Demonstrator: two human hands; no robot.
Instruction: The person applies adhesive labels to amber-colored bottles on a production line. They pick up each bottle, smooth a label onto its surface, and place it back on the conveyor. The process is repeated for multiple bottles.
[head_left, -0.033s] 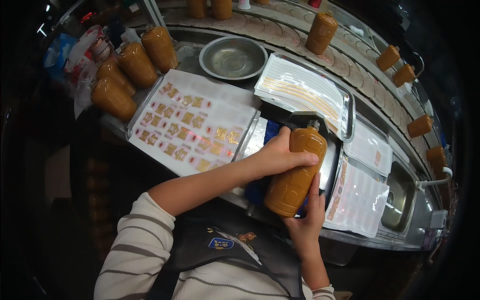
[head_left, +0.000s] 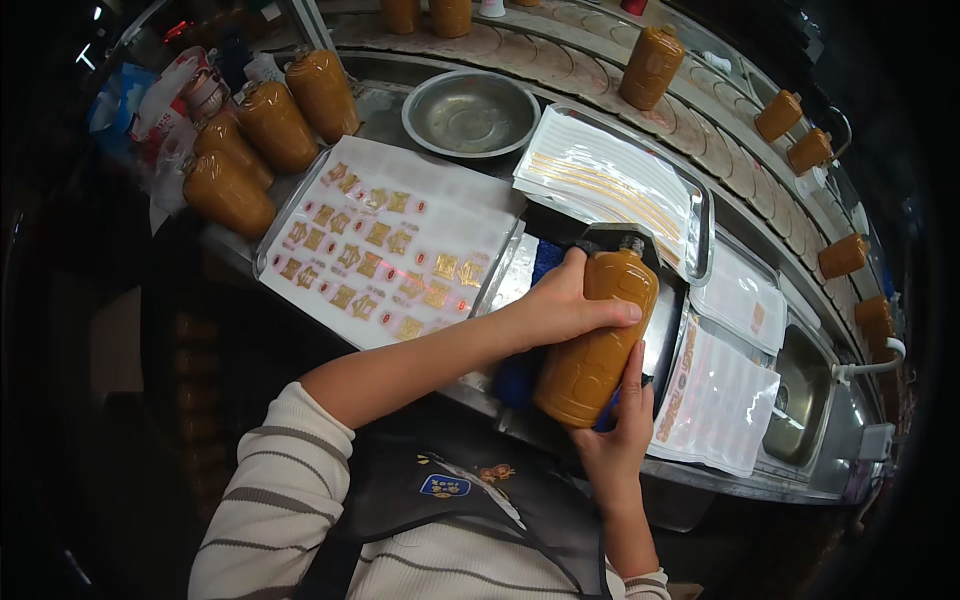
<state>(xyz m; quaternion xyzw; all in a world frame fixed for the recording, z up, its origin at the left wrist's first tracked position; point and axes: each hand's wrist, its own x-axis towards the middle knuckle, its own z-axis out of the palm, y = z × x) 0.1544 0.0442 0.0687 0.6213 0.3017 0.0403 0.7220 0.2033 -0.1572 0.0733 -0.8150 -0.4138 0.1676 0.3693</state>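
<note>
A glossy brown bottle (head_left: pixel 588 372), with raised relief and a narrow threaded neck, leans in both my hands over a work stand. My left hand (head_left: pixel 572 310) closes on its upper body, thumb across the front and the other fingers hidden behind. Lower down, my right hand (head_left: pixel 615 432) grips the right side and base, fingers along the edge. Beneath the bottle, blue padding (head_left: pixel 546 258) and a dark bracket (head_left: pixel 618 234) show in part. Left of it lies a white decal sheet (head_left: pixel 447 190) with rows of small gold and red motifs.
Several brown bottles (head_left: pixel 275 125) stand at the far left. A metal bowl (head_left: pixel 470 112) sits behind the decals. Striped sheets fill a tray (head_left: pixel 703 235); more printed sheets (head_left: pixel 715 410) lie right, beside a sink (head_left: pixel 795 410). A slatted conveyor (head_left: pixel 580 85) carrying bottles curves behind.
</note>
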